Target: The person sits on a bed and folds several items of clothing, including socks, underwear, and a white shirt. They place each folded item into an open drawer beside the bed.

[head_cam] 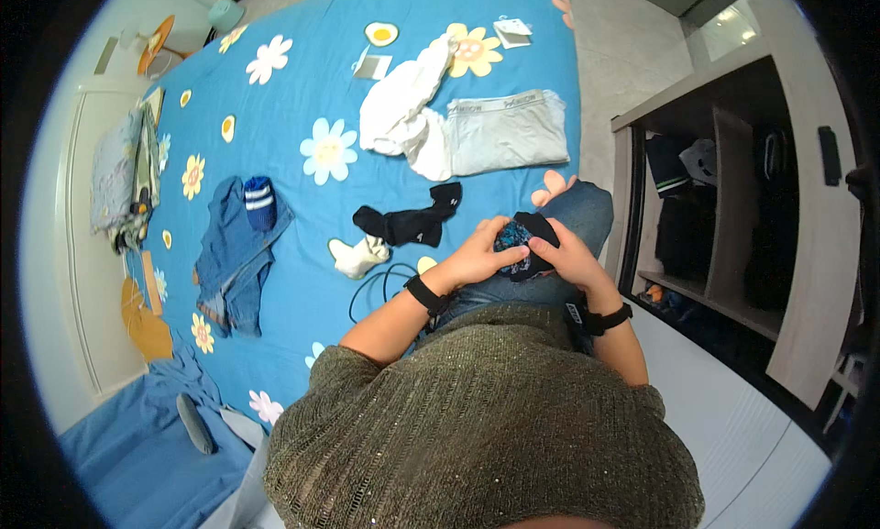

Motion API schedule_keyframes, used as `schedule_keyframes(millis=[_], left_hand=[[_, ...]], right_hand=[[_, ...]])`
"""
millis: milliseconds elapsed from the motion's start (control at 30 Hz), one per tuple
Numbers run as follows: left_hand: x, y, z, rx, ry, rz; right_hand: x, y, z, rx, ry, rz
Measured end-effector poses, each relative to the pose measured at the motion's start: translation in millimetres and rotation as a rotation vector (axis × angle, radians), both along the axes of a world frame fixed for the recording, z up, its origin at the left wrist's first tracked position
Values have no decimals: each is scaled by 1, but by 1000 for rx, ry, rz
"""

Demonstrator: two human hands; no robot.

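Note:
Above my lap, my left hand (487,252) and my right hand (567,250) grip a small dark fabric bundle (520,248) from both sides. Part of it is black, part patterned in blue; folded as it is, I cannot tell the garment. Left of my hands, black socks (416,219) lie on the blue flowered bedspread (309,233), beside a balled white sock (361,255). Farther up lie grey boxer briefs (509,133), laid flat, and a crumpled white garment (402,109) touching them. A rolled blue sock with white stripes (259,202) rests on a denim garment (237,268).
To the right stands an open wardrobe (732,127) with clothes inside and a sliding door (790,206). Two small cards or tags (512,32) lie on the far bedspread. A black cable (368,285) curls by my left forearm. Folded fabric (120,175) is stacked at the left edge.

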State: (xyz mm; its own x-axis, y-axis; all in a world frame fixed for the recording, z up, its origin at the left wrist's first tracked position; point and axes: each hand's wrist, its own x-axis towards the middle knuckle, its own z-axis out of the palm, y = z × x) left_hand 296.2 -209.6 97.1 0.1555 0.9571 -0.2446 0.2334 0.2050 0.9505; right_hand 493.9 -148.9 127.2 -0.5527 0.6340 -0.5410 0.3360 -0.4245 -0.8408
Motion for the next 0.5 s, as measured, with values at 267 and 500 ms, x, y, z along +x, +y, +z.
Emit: schedule_keyframes(millis=[267, 500], left_hand=[[-97, -29, -56, 185, 566, 255], [-167, -46, -85, -189, 872, 385]], right_hand=[[-12, 16, -69, 174, -278, -60], [-37, 32, -99, 567, -478, 98]])
